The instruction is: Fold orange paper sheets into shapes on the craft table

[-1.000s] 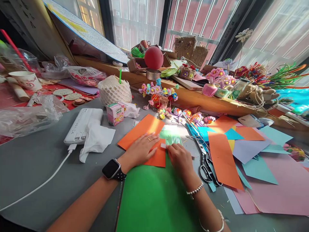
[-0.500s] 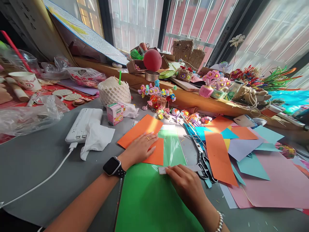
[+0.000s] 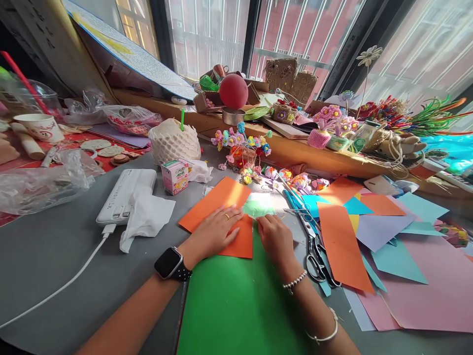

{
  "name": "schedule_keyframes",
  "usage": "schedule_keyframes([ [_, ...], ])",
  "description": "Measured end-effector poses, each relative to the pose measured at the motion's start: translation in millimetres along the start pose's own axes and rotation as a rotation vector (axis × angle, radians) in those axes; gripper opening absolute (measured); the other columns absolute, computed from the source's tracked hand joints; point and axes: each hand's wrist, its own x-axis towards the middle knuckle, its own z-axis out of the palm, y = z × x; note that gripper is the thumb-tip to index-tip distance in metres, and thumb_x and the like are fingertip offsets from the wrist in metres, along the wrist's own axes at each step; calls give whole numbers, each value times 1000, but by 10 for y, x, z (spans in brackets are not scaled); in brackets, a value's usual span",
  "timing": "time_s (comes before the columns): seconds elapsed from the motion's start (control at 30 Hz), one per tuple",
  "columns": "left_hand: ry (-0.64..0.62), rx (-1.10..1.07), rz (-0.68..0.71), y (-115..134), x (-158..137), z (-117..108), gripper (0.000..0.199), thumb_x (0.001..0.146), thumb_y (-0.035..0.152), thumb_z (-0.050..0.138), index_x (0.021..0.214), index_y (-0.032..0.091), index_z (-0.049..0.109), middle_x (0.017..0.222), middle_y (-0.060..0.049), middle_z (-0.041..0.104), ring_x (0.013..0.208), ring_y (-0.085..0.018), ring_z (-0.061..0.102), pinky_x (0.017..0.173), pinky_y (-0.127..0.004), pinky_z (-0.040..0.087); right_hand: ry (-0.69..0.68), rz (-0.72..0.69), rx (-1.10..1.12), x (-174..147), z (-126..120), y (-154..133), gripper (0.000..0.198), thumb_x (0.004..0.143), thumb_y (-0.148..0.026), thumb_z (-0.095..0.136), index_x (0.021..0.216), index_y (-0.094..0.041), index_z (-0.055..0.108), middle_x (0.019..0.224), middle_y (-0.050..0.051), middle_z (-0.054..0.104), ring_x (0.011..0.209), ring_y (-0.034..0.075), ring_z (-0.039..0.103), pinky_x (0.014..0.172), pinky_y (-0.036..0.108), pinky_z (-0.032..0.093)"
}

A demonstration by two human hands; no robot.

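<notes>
Resting flat, left hand [image 3: 212, 230] covers orange paper [image 3: 217, 198], frame centre. Right hand [image 3: 276, 240] curled; cannot tell contents. Paper probably light, creases easily; best held by edges.

Sunlight [image 3: 263, 197] pours through the barred window [image 3: 210, 39], past dark frames [image 3: 253, 37], over a wooden sill [image 3: 291, 146], onto the grey table [image 3: 55, 251]!
</notes>
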Motion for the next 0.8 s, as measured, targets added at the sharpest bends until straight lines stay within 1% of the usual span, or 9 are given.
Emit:
schedule_keyframes([
  [0.17,9,-11,-5,7,-7,-5,41,84,29,34,124,18,39,130,-3,41,122,-17,31,104,-36,22,-1,4,-31,13,32,20,16,79,-14,51,67,-18,60,64,1,62,62,15,52,51,25,27],
  [0.3,-10,3,-5,5,-4,-2,41,85,30,32,124,18,38,131,-2,40,123,-16,31,104,-35,21,4,-15,-43,34,48,18,18,80,-14,50,65,-18,60,62,1,61,61,15,51,52,25,27],
  [0.53,-22,21,-7,-8,-8,13,42,85,29,32,125,17,38,132,-2,39,123,-16,30,104,-35,21,-26,-56,-20,-18,39,18,15,79,-13,51,71,-18,63,65,2,62,61,15,51,52,26,27],
  [0.67,-6,12,0,-15,-6,11,42,85,28,32,124,17,39,131,-3,40,123,-16,31,104,-35,21,-53,-122,5,-123,-34,41,15,79,-12,51,74,-19,63,65,2,62,61,15,51,51,26,27],
  [0.8,4,-2,7,-21,0,8,42,84,27,33,124,16,40,131,-4,41,122,-17,32,103,-37,22,-37,-241,24,-257,-110,59,14,77,-11,52,73,-18,63,62,1,61,57,13,49,50,25,26],
])
